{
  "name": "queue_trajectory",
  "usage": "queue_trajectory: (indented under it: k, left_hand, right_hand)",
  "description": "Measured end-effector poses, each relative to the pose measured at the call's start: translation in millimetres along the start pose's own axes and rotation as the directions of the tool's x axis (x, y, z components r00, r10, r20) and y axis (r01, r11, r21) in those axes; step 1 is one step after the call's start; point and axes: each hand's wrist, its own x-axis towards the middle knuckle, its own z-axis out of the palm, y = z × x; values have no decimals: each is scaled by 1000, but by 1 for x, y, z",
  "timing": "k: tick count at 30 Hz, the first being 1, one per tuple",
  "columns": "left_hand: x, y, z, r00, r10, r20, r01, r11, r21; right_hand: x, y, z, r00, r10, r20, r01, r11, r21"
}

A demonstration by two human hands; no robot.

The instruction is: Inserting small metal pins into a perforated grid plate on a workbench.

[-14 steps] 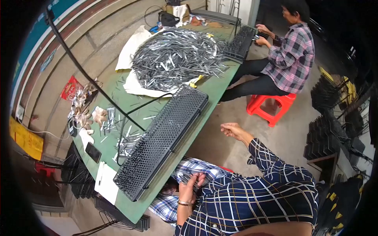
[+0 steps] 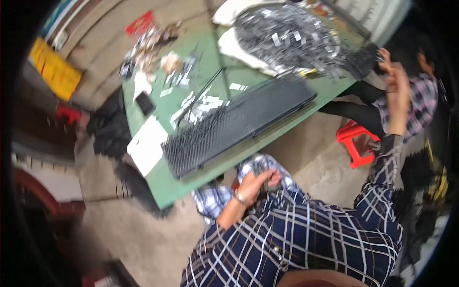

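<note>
The person sits beside a green tabletop [image 2: 165, 184], and neither hand is at work on it. The left hand [image 2: 256, 184] lies low in front of the body with its fingers curled loosely onto the light checked cloth [image 2: 260, 167] over the lap, touching it rather than gripping anything; a bracelet sits on that wrist. The right hand [image 2: 397, 79] is lifted high and far out to the side, fingers loosely spread and holding nothing, though motion blur makes the finer shape hard to tell. It hangs in the air in front of a co-worker in a plaid shirt [image 2: 423, 103], who sits on a red stool [image 2: 356, 143] at the far end.

Just beyond the left hand, the long black perforated tray [image 2: 239, 126] lies slantwise along the near edge, set where a seated person could reach it. Farther off from that hand, a heap of grey metal pieces [image 2: 287, 36] rests on white sheeting, close to the co-worker. A white sheet of paper [image 2: 146, 146] lies at the tray's end, to the left of the left hand, with a dark phone-like slab [image 2: 144, 103] past it.
</note>
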Motion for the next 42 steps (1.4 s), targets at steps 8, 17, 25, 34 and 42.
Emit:
queue_trajectory:
  k: [8, 17, 25, 34, 42]
  left_hand:
    - [-20, 18, -35, 983, 171, -65, -179, 973, -146]
    - [-50, 13, -54, 944, 243, -222, -284, 943, -173]
    - [-45, 5, -50, 923, 237, -304, -308, 928, -209]
    - [-38, -1, -65, 901, 271, -339, -351, 914, -203]
    - [-31, -7, -68, 894, 284, -346, -364, 912, -191]
  right_hand:
    - [-114, 86, 156, 768, 430, 475, -218, 873, -437]
    - [-252, 140, 293, -42, 494, 869, -546, 717, -434]
    - [-271, 153, 296, 17, 505, 863, -561, 719, -410]
    - [-276, 156, 291, 62, 599, 798, -626, 646, -437]
    - [-280, 157, 284, 121, 582, 804, -579, 699, -419]
